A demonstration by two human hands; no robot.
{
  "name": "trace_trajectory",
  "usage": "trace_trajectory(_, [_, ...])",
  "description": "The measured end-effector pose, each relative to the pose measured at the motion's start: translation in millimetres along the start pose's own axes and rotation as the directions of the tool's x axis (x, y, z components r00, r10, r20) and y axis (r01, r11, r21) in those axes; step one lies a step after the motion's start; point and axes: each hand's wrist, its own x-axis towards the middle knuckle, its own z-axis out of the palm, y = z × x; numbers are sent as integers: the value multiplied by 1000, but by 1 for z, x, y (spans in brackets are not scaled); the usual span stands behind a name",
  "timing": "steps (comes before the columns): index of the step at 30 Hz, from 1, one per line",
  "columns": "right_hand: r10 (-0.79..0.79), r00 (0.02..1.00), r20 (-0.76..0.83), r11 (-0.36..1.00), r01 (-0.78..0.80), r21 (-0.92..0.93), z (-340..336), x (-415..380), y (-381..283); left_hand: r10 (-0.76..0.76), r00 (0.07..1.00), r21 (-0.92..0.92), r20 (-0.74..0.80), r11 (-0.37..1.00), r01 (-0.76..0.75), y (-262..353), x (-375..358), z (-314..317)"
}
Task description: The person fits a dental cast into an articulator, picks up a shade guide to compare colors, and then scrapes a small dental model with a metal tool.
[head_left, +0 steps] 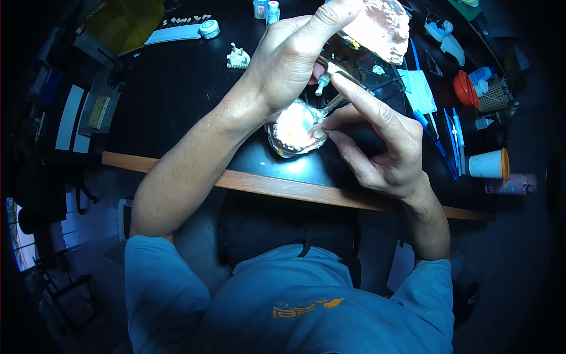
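Observation:
A brass-coloured dental articulator [344, 73] is hinged wide apart at the bench's front. Its upper plaster cast [386, 32] is tipped up at the top, teeth along its right edge. The lower dental cast [293, 121] lies near the bench edge, glaring white under the lamp. My left hand [289, 59] is closed around the articulator's upper part, thumb against the upper cast. At the right rim of the lower cast, my right hand [386, 138] pinches thumb and fingertips together; whatever is between them is too small to make out. Its index finger stretches toward the articulator frame.
Farther back are a small plaster piece [238, 57], a white tooth holder [173, 33], a round jar [209, 28] and little bottles [272, 12]. On the right are a face mask [417, 89], blue-handled tools [455, 138], a red bowl [466, 88] and a cup [488, 164].

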Motion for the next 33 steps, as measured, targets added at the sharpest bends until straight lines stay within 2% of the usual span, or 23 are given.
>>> trace_trajectory(8, [27, 999, -25, 1000, -27, -9, 1, -1, -1, -96, 995, -91, -40, 992, 92, 10, 2, 4])
trace_trajectory(11, [22, 999, -31, 1000, -22, -7, -1, -1, -2, -280, 957, -288, -71, 925, 249, 33, 3, 10])
trace_trajectory(13, [-29, 998, -48, 999, 29, -14, -4, 0, -1, -382, 924, -467, -25, 822, 327, 36, 5, 10])
trace_trajectory(15, [-81, 994, -75, 997, 81, -3, -5, 1, 0, -228, 960, -611, 162, 741, 279, -8, 1, -5])
trace_trajectory(16, [-96, 991, -92, 995, 97, 14, -6, 1, -1, -204, 955, -690, 215, 660, 297, -13, 2, -7])
trace_trajectory(19, [-128, 983, -132, 990, 134, 41, -6, 0, 1, -441, 869, -680, 226, 567, 465, -5, 11, -8])
trace_trajectory(21, [-90, 981, -173, 990, 107, 88, -3, -2, 0, -451, 862, -748, 231, 484, 453, -3, 13, -2])
trace_trajectory(23, [-56, 978, -199, 988, 83, 133, -2, -4, -1, -395, 906, -746, 153, 554, 368, -8, 13, 2])
trace_trajectory(25, [-48, 978, -205, 985, 80, 150, -1, -5, 0, -483, 849, -701, 214, 529, 478, -6, 8, -5])
trace_trajectory(30, [-66, 987, -148, 983, 89, 161, -3, -4, 1, -172, 802, -766, 571, 239, 597, -31, 16, -22])
trace_trajectory(32, [-81, 990, -114, 985, 97, 143, -4, -2, 1, -292, 845, -762, 447, 370, 531, -29, 13, -15])
trace_trajectory(33, [-90, 991, -99, 986, 103, 134, -5, -1, 0, -436, 873, -701, 217, 553, 451, -5, 6, 7])
